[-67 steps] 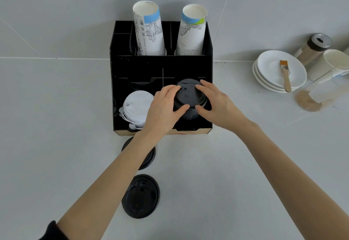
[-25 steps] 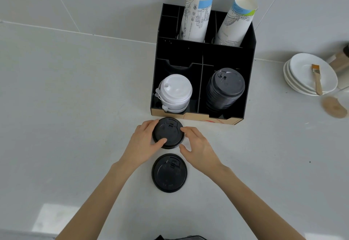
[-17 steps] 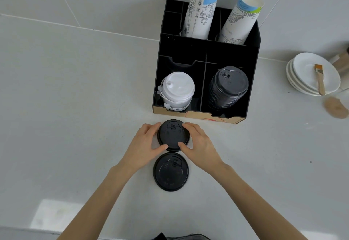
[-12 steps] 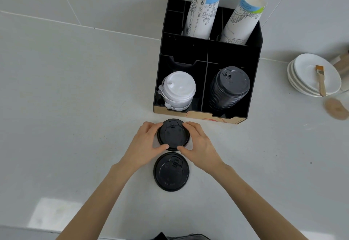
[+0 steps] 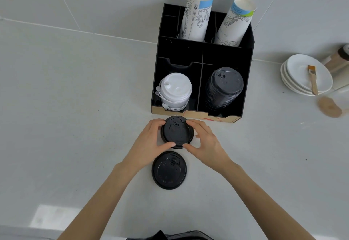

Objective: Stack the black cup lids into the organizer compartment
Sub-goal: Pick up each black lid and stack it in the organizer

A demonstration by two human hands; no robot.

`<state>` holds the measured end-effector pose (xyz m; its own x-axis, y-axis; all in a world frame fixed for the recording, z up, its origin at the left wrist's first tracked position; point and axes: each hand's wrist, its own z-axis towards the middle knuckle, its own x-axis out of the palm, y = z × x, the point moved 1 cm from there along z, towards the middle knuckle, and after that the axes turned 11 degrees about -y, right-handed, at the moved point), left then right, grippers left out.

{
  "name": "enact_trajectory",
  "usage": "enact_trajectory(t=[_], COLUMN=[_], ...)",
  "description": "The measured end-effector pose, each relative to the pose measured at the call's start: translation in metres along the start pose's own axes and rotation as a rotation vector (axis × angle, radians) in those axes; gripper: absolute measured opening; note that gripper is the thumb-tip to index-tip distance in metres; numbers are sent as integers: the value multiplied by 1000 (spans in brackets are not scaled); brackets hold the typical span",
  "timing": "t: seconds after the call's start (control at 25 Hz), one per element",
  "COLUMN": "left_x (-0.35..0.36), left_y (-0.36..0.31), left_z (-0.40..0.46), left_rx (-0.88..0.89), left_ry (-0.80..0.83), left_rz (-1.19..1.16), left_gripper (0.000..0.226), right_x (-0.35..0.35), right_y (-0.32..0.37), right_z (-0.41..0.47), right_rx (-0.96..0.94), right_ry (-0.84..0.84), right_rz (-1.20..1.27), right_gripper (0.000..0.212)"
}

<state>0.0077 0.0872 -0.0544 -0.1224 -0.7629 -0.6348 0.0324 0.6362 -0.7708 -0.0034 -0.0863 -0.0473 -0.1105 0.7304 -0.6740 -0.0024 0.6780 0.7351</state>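
Observation:
A black cup lid (image 5: 177,132) sits just in front of the black organizer (image 5: 179,52). My left hand (image 5: 149,141) grips its left edge and my right hand (image 5: 204,144) grips its right edge. A second black lid (image 5: 169,170) lies flat on the counter right below it, between my wrists. In the organizer's front right compartment stands a tall stack of black lids (image 5: 222,88). The front left compartment holds a short stack of white lids (image 5: 174,92).
Two tall sleeves of paper cups (image 5: 196,14) stand in the organizer's back compartments. At the right, a stack of white plates (image 5: 300,81) carries a small brush (image 5: 312,79); a brown-stained spot (image 5: 329,106) and a jar (image 5: 338,58) lie beyond. The counter meets a grey wall behind.
My hands left the lid stack in the right compartment and came down to the counter. They closed on the nearer loose lid, which now looks slightly raised.

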Motion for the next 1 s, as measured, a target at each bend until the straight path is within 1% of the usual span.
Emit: enact_trajectory(t=[0.2, 0.44, 0.64, 0.8, 1.0], left_x=[6, 14, 17, 19, 29], left_y=[-24, -57, -88, -108, -124], left_z=[-1, 5, 23, 39, 58], left_rx=[25, 98, 209, 251, 205], left_ry=[-67, -133, -119, -117, -216], left_rz=[-17, -27, -15, -27, 13], left_gripper=[57, 59, 60, 53, 53], right_x=[-22, -55, -93, -130, -157], right_y=[1, -3, -4, -4, -2], right_z=[-7, -7, 0, 14, 44], right_rx=[17, -26, -79, -112, -109], right_ry=[-64, -198, -259, -225, -93], right_rz=[69, 47, 7, 2, 37], right_gripper=[62, 60, 56, 57, 59])
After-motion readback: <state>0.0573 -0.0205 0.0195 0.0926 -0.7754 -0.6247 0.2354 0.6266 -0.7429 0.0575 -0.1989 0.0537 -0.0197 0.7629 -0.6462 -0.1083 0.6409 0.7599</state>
